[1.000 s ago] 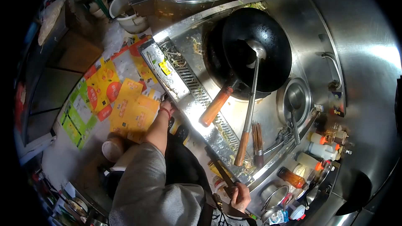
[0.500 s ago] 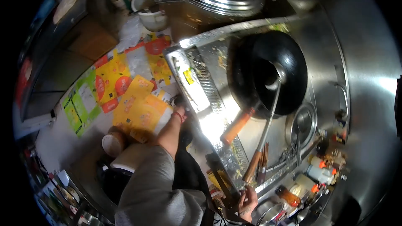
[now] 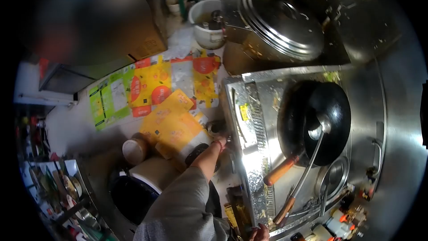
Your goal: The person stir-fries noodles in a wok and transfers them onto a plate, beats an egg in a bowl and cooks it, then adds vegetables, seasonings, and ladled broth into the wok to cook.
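Note:
My left hand (image 3: 224,141), with a red bracelet at the wrist, reaches down to the front side of the steel stove (image 3: 254,160). Its fingers look closed against the stove front; what is in them is too small to make out. Low in the view, partly cut off, my right hand (image 3: 260,232) is curled beside the stove's near corner, with nothing visible in it. On the stove, a black wok (image 3: 334,147) with a wooden handle (image 3: 281,170) sits tilted. A long-handled ladle (image 3: 308,172) rests with its bowl inside the wok.
A strainer (image 3: 344,169) lies right of the ladle. Seasoning bottles (image 3: 339,226) line the stove's lower right. A large steel lid (image 3: 285,27) and a white bucket (image 3: 208,35) stand beyond. Flattened cardboard (image 3: 167,120) covers the floor, near a black bin (image 3: 131,196).
The view has shifted, so the stove and wok sit lower and further right. My left hand stays at the stove front. My right hand is now nearer the bottom edge.

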A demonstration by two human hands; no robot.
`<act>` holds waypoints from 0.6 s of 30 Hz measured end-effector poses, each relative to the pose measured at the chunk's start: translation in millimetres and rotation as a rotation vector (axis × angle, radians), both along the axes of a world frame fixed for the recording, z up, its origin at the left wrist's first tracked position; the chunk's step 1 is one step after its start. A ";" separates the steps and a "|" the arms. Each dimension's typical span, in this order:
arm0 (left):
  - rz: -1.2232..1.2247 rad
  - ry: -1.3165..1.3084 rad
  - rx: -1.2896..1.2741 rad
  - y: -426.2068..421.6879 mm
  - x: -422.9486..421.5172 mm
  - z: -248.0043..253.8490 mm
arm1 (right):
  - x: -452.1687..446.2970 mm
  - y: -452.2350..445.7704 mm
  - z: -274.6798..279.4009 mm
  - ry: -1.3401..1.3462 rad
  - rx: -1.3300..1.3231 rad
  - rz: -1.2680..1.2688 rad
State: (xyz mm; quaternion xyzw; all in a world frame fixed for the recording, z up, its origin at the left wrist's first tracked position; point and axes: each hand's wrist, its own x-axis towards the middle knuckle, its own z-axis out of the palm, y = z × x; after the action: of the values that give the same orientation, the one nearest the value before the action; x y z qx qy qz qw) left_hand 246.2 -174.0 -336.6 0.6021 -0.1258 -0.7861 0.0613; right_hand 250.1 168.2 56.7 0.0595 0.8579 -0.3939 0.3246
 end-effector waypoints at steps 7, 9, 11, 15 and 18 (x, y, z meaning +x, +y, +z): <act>-0.347 -0.022 -0.105 -28.6 73.8 68.8 | -7.5 -43.9 -22.2 0.203 0.167 0.953; -0.759 -0.068 -1.878 -17.4 137.3 -102.1 | -3.3 -67.0 -32.4 0.203 -0.029 1.084; -1.212 -0.491 -1.665 -41.7 212.9 -3.5 | 6.0 -92.7 -45.0 0.236 -0.192 1.203; -0.301 -0.588 -0.456 -59.4 343.5 168.9 | -18.9 -108.3 -181.9 -0.378 -0.244 1.090; -0.932 -1.157 -0.818 -26.5 471.0 103.6 | -8.0 -176.1 -101.5 -0.045 -0.193 1.187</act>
State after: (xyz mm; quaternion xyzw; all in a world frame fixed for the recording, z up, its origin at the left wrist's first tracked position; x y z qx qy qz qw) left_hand 717.1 -200.5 -233.0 0.7263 -0.6472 -0.1914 -0.1300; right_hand 242.0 -7.8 -44.8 -0.4508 0.6978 -0.2202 0.5112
